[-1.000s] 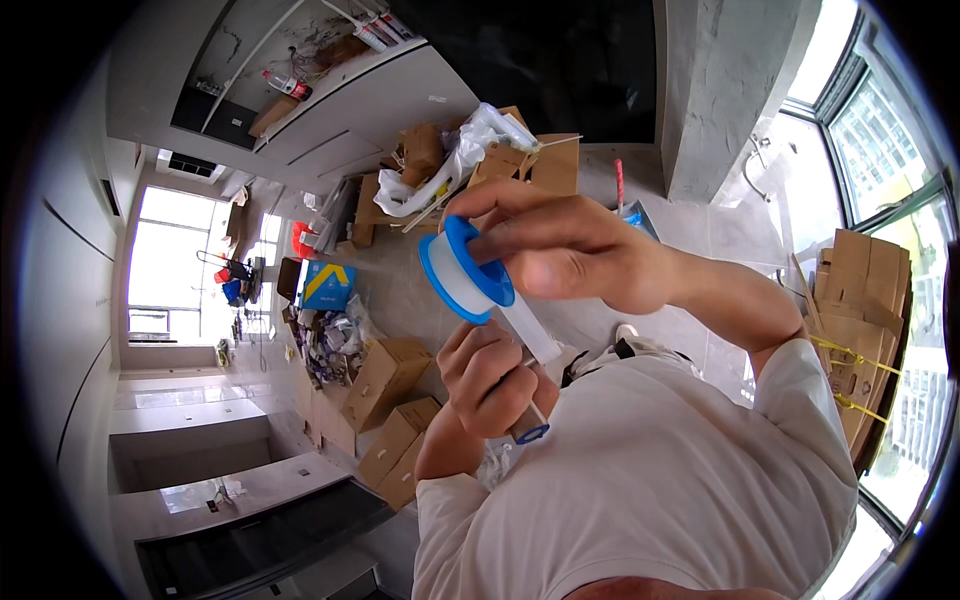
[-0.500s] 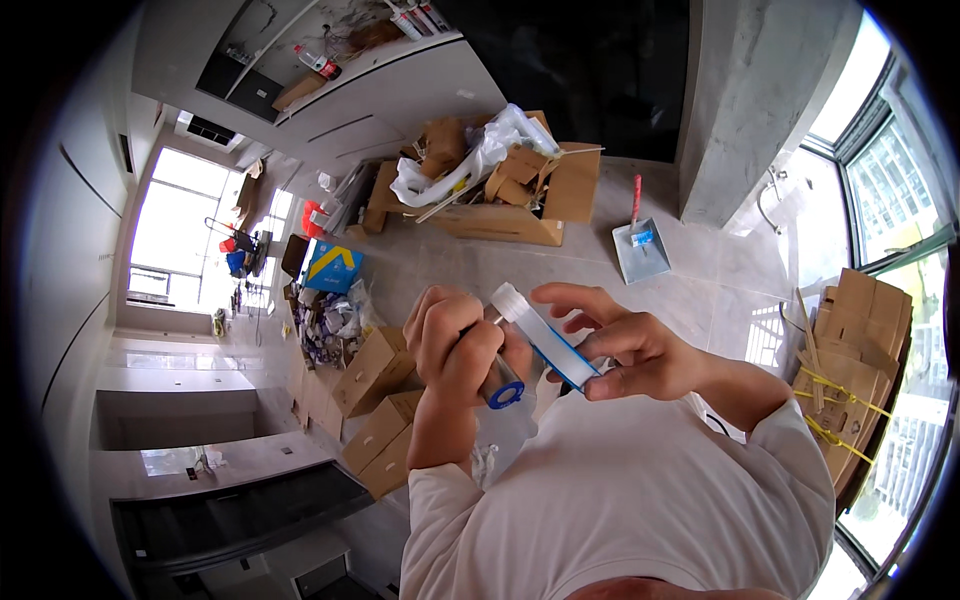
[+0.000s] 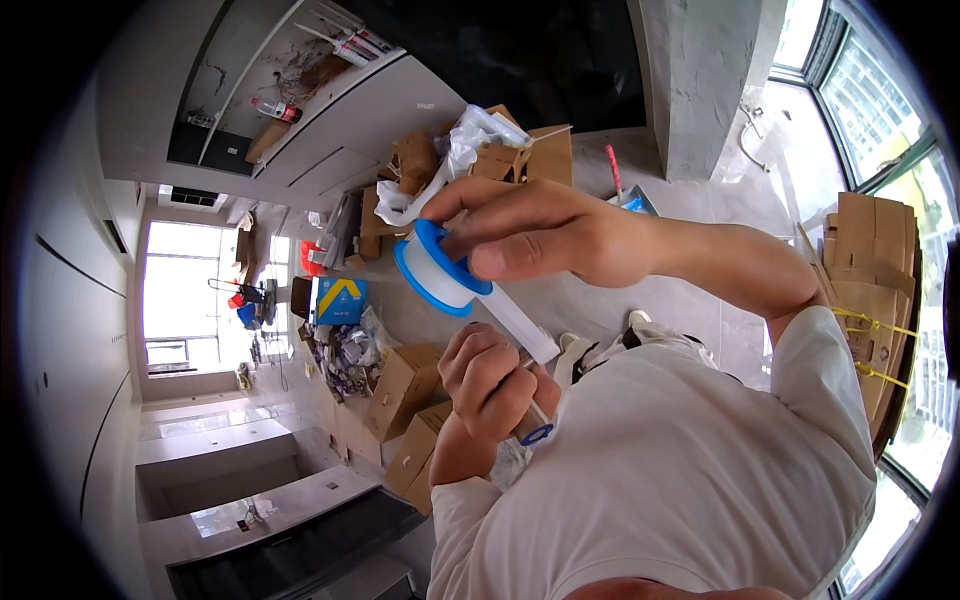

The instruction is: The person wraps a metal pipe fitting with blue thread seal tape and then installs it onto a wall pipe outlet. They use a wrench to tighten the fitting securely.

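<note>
before the chest: a spool (image 3: pixel 432 276) and a tube (image 3: pixel 527 430) in two hands

the right hand (image 3: pixel 578 240) grips the blue-rimmed spool at its fingertips, left of the palm; white tape (image 3: pixel 520 326) runs from it to the left hand (image 3: pixel 488 385), closed around the tube, whose blue end protrudes below the fist.

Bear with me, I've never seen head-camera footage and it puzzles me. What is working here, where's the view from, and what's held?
There is no machine, just a person's bare left hand and right hand. The view comes from a wide fisheye camera worn on that person's head, looking down, so straight edges bend. The pale shirt is the wearer's own. The right hand holds a blue-and-white spool; a white strip runs from it towards the left hand, which grips a cylindrical piece with a blue end. On the floor stand brown cardboard boxes and a dustpan.
</note>
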Tool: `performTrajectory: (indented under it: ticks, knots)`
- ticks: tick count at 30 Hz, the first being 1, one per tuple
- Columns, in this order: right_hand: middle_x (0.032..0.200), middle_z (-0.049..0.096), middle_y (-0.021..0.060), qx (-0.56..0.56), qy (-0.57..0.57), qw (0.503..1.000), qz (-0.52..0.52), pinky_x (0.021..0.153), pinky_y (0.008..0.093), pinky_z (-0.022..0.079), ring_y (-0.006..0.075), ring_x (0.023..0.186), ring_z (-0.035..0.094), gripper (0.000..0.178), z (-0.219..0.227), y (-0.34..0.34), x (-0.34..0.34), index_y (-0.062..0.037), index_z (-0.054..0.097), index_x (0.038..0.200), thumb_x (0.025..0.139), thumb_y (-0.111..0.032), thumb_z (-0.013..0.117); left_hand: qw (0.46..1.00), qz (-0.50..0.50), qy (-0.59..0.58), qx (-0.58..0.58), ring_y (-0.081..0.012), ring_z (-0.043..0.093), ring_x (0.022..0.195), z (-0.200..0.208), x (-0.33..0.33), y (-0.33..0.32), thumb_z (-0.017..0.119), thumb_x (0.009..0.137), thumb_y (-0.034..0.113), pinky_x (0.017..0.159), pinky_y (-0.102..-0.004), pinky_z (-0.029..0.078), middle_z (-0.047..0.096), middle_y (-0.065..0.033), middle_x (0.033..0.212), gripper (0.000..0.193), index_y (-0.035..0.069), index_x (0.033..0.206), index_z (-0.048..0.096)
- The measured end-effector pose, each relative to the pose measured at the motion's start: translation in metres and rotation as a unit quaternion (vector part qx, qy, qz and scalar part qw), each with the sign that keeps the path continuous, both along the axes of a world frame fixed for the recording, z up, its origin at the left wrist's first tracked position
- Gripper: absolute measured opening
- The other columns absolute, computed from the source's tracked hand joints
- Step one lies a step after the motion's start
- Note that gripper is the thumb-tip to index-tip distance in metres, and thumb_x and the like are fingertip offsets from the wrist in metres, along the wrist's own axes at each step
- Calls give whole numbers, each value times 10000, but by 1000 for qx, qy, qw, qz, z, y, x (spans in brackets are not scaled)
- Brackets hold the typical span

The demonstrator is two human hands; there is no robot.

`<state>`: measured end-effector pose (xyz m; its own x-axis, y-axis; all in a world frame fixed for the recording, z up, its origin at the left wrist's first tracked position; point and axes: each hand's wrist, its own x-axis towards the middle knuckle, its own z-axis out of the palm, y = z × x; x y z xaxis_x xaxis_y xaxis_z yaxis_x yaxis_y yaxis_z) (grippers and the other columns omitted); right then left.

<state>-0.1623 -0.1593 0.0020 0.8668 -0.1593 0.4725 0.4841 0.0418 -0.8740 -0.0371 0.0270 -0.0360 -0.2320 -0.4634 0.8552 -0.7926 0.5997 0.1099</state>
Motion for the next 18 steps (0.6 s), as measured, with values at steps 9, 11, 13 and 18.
performTrajectory:
  ticks: [9, 11, 13, 18]
  knots:
    - [1543, 464, 135, 65, 139, 987, 45, 1072, 360, 482, 261, 1296, 562, 268, -78, 35, -4, 9, 730, 1201, 935, -19, 748, 997, 59, -33, 41, -273, 567, 762, 28, 6, 8, 746, 848, 20, 635, -421, 513, 491, -82, 997, 284, 96, 985, 508]
    - [1556, 454, 141, 81, 124, 988, 46, 1091, 386, 448, 285, 1331, 531, 211, -79, 48, -20, 0, 744, 1145, 947, -68, 769, 996, 89, -27, 8, -263, 561, 754, 32, 17, -1, 744, 815, 22, 626, -398, 496, 511, -86, 966, 267, 87, 960, 528]
    - [1598, 414, 156, 60, 74, 995, 31, 1129, 425, 405, 314, 1383, 484, 186, -75, 54, -40, 4, 749, 1093, 953, -113, 783, 994, 106, -33, -18, -257, 557, 742, 30, 32, -12, 743, 790, 13, 619, -383, 484, 522, -92, 942, 261, 81, 936, 537]
    - [1619, 369, 247, -55, -69, 996, -9, 1178, 487, 309, 378, 1449, 420, 265, -42, 48, -63, 33, 724, 910, 956, -220, 790, 996, 79, -35, -2, -254, 568, 723, 17, 44, -15, 748, 774, 13, 611, -360, 465, 553, -102, 902, 246, 64, 927, 563]
